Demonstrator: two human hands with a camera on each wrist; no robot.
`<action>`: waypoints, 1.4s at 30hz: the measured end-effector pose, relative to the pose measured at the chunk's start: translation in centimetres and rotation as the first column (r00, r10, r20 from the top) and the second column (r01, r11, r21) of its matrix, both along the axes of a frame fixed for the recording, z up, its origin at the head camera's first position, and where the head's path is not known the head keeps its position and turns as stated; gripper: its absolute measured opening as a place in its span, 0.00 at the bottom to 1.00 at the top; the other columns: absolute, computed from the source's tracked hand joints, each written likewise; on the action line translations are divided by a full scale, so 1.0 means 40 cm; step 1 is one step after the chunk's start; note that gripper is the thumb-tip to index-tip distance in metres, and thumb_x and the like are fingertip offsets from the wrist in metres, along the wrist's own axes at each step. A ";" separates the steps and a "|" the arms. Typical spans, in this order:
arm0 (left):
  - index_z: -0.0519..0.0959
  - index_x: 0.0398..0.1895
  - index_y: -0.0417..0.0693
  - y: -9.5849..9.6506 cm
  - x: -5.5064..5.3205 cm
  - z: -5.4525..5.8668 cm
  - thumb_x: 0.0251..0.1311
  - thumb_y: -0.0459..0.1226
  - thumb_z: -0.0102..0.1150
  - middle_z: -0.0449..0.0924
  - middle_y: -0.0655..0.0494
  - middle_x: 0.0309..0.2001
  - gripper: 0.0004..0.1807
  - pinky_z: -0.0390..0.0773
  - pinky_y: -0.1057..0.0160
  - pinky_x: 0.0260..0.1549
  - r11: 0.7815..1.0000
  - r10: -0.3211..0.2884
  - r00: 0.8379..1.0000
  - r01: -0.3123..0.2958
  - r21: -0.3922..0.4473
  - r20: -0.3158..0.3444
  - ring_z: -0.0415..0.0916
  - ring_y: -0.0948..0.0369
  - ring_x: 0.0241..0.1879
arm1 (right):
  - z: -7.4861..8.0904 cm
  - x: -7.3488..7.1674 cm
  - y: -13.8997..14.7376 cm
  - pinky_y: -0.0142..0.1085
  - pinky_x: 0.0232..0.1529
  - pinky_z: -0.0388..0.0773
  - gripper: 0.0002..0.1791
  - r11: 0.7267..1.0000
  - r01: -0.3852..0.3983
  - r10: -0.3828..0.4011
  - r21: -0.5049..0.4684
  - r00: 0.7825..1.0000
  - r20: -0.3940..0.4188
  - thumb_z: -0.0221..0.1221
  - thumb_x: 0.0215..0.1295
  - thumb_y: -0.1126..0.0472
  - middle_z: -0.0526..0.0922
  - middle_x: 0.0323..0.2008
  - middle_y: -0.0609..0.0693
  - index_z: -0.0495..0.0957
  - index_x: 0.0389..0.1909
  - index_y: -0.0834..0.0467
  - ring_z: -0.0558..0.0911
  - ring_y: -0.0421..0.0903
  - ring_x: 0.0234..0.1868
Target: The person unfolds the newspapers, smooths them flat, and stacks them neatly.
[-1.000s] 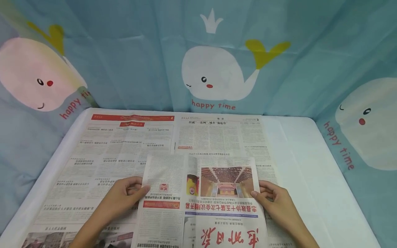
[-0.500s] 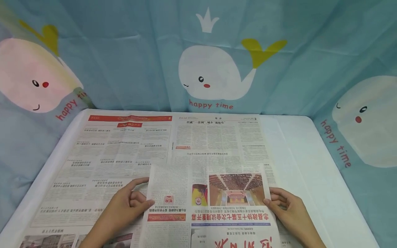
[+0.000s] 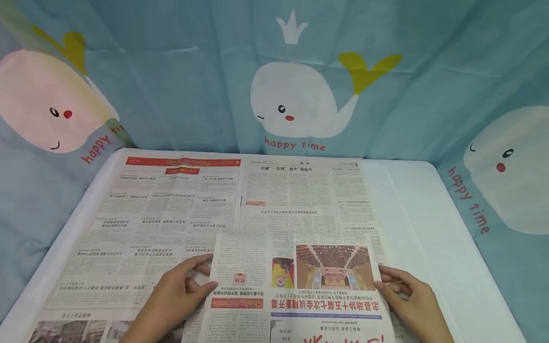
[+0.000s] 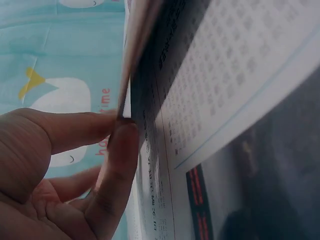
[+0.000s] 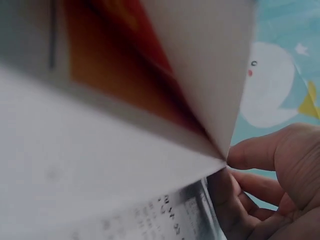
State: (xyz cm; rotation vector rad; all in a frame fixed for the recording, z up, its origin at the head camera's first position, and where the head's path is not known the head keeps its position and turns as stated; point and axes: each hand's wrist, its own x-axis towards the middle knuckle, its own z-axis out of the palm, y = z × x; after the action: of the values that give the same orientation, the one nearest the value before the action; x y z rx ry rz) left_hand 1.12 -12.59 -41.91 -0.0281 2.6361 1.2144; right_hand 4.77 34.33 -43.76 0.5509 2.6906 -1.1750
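Note:
A folded newspaper (image 3: pixel 244 257) with red headlines and a colour photo of a hall is held up at the near side of the table in the head view. My left hand (image 3: pixel 177 293) pinches its left edge between thumb and fingers. At the opposite edge, my right hand (image 3: pixel 409 297) pinches it the same way. In the left wrist view the left hand (image 4: pixel 75 170) has the thin paper edge between thumb and fingertip. The right wrist view shows the right hand (image 5: pixel 280 185) gripping a corner where paper layers meet. The paper's near end runs out of the head view.
Beneath it, an opened newspaper spread (image 3: pixel 141 228) lies flat over the left and middle of the white table (image 3: pixel 429 228). A blue curtain (image 3: pixel 184 95) printed with whales stands behind the table and along both sides.
The folded newspaper and both hands have moved to the right and toward the near side. Both hands have kept their pinch on its edges. The spread underneath stays in place.

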 end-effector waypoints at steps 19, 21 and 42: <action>0.81 0.66 0.50 0.004 0.012 -0.004 0.69 0.37 0.69 0.85 0.64 0.42 0.23 0.79 0.71 0.36 0.998 -0.055 0.996 0.055 -0.011 -0.064 0.76 0.74 0.33 | 0.003 0.029 -0.032 0.27 0.31 0.78 0.29 0.994 -0.062 0.068 0.088 0.995 -0.070 0.66 0.74 0.49 0.82 0.42 0.50 0.79 0.67 0.64 0.75 0.32 0.31; 0.79 0.69 0.51 0.002 0.014 -0.008 0.69 0.33 0.68 0.85 0.67 0.39 0.25 0.80 0.71 0.37 0.996 -0.084 0.989 0.083 -0.006 -0.123 0.76 0.75 0.34 | 0.005 0.027 -0.029 0.28 0.31 0.78 0.30 0.996 -0.055 0.057 0.067 0.998 -0.033 0.64 0.76 0.48 0.83 0.43 0.50 0.77 0.68 0.63 0.75 0.32 0.31; 0.90 0.40 0.71 -0.032 -0.013 -0.016 0.62 0.38 0.75 0.91 0.72 0.43 0.11 0.85 0.67 0.39 0.977 -0.204 0.942 0.178 -0.117 -0.267 0.85 0.77 0.39 | -0.023 0.036 -0.003 0.32 0.31 0.82 0.17 0.988 -0.115 0.102 -0.104 0.987 -0.124 0.60 0.77 0.66 0.87 0.54 0.54 0.82 0.63 0.57 0.82 0.33 0.35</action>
State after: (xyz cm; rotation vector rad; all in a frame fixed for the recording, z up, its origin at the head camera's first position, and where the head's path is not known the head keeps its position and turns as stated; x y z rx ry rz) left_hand 0.58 -13.86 -42.55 0.4030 2.8477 1.1015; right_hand 6.20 34.20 -44.69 0.3229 2.6910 -1.3569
